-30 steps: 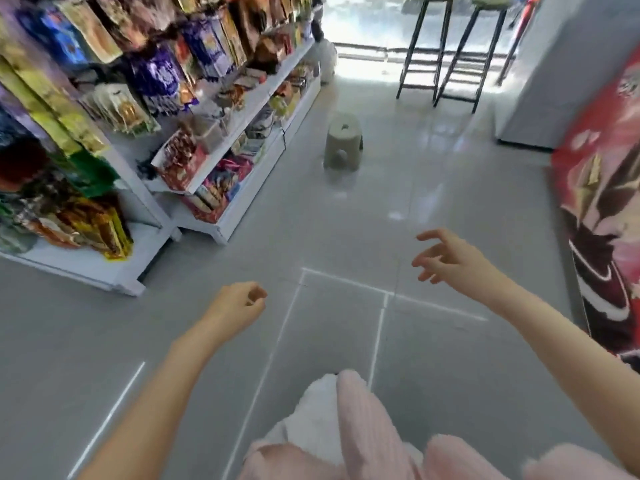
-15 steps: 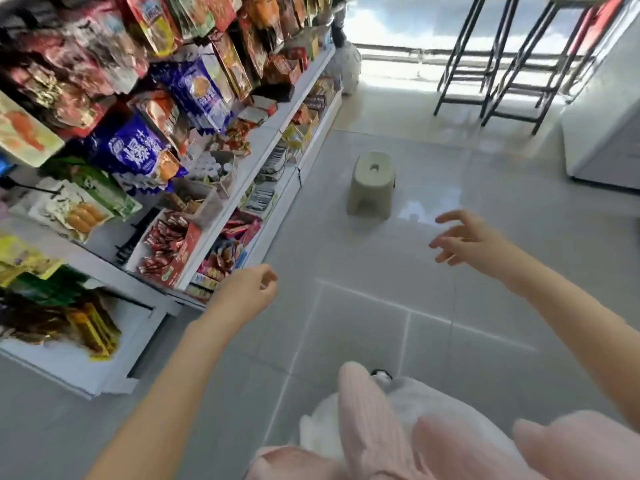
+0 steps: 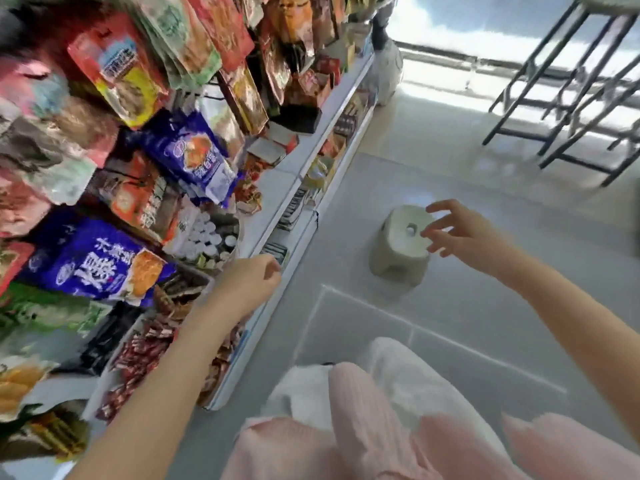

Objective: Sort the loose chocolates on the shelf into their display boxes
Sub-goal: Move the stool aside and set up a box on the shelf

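A white shelf (image 3: 294,178) runs along the left, its lip carrying display boxes. Red-wrapped chocolates (image 3: 138,358) fill a box at the near end, partly hidden behind my left forearm. Further along stands a box of small white-topped pieces (image 3: 207,237). My left hand (image 3: 249,282) hovers over the shelf edge with fingers curled into a loose fist and nothing visible in it. My right hand (image 3: 457,230) hangs in the air over the aisle, fingers spread and empty, above a small stool.
Hanging snack bags, among them blue ones (image 3: 93,261), crowd the upper left. A low grey-green plastic stool (image 3: 398,247) stands in the aisle on the grey tiled floor (image 3: 467,323). Black bar-stool legs (image 3: 561,109) stand at the far right. Pink trouser legs (image 3: 363,427) fill the bottom.
The view has closed in on the shelf, which now fills the left. My left hand has come over the shelf edge; my right hand now lies above the stool, still spread.
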`<state>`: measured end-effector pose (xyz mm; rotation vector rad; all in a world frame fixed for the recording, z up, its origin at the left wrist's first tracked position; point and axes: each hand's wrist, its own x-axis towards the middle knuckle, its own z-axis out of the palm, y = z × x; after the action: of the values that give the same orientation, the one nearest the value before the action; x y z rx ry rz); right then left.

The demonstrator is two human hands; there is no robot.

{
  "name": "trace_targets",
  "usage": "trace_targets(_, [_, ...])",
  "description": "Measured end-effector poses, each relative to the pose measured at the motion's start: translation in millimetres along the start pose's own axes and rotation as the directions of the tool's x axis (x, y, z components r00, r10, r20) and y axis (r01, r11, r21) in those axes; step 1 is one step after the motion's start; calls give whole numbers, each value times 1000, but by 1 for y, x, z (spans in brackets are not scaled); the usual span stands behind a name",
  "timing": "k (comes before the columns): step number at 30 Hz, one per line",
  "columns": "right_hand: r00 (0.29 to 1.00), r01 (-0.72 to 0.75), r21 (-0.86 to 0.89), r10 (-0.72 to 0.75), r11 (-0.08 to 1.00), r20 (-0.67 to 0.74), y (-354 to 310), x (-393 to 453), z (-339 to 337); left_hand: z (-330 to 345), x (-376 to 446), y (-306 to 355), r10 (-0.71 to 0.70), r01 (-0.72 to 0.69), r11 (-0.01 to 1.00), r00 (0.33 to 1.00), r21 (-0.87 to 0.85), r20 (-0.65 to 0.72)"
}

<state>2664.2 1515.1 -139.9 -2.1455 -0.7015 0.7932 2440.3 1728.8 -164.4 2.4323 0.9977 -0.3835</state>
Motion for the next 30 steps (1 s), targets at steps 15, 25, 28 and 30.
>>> trace_targets(15, [953,150,-102,-116,983,281,-85,425,-49,-131,299,39,-247,262,956,961,131,-123])
trace_targets(25, [939,109,-95,-72,989,335,-128,630,-59,-178,487,45,-258,258,966,966,-7,-25])
trace_targets(28, [913,91,-117,-36,989,406,-126,680,-64,-189,520,51,-308,308,950,951,-40,1])
trace_targets(30, [891,86,-135,-15,987,455,-124,715,-64,-192,538,56,-364,363,930,931,-58,-7])
